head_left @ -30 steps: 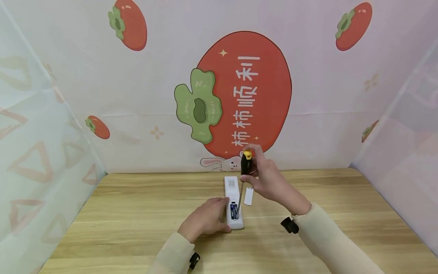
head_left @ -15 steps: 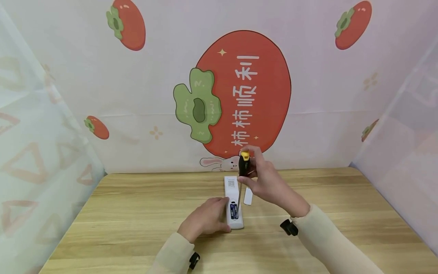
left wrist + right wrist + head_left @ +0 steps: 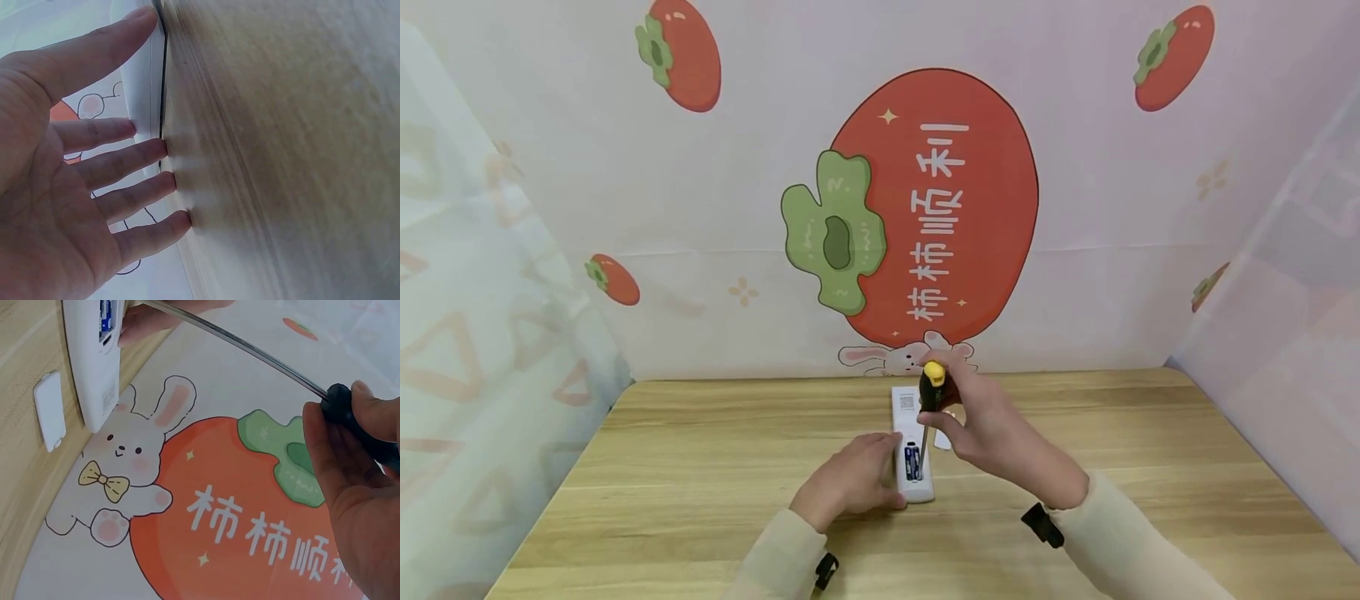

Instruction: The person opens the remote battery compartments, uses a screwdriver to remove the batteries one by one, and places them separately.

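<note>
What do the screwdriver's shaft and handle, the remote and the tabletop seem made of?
Shaft: metal, polished, given its bright highlights. Handle: dull black, yellow-ended, moulded-looking; probably plastic or rubber. Remote: likely plastic, smooth white, rounded edges. Tabletop: grained, satin; wood or laminate, can't tell which.

- Head view: bright, soft, even light; backdrop [image 3: 737, 167] print sharp, lilac tint upper right.
- Left side wall [image 3: 460, 275] washed out, its pattern soft.
- Faint shadow on worktop [image 3: 700, 417] below left hand [image 3: 853, 475].
- Left wrist view: hazy, bluish; wood grain blurred, pale sheen.
- Right wrist view: duller; screwdriver shaft [image 3: 250, 348] glints.
</note>
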The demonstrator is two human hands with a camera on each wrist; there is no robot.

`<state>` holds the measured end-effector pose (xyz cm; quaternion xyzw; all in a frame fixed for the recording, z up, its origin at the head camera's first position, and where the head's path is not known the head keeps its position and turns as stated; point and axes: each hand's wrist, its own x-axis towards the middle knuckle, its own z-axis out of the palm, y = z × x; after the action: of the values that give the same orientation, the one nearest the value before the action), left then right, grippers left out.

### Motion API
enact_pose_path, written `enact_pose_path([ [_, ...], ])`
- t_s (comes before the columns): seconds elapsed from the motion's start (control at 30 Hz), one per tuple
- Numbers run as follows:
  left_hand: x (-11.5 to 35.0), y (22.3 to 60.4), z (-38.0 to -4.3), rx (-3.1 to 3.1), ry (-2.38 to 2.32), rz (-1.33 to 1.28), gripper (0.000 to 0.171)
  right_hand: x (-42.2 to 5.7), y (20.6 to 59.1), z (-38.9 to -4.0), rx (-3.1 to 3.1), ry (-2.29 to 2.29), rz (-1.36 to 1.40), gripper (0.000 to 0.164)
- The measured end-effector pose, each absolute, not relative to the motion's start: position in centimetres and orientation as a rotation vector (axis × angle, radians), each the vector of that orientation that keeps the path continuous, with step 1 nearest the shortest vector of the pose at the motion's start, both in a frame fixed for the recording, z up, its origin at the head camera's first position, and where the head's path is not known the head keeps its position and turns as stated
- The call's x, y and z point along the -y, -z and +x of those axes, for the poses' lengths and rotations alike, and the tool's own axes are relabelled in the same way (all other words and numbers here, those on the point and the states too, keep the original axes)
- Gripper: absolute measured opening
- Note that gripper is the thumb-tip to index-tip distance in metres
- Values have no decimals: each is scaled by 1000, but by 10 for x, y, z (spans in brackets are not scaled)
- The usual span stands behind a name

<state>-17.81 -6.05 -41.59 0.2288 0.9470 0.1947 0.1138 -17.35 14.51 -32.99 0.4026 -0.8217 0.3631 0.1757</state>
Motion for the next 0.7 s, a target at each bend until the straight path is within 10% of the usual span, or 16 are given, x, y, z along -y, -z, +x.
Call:
enact_pose_path([
  [0.7,60,413,-177,-2798,-556,730,87,-147,334,-181,2337,-1142,1040,72],
])
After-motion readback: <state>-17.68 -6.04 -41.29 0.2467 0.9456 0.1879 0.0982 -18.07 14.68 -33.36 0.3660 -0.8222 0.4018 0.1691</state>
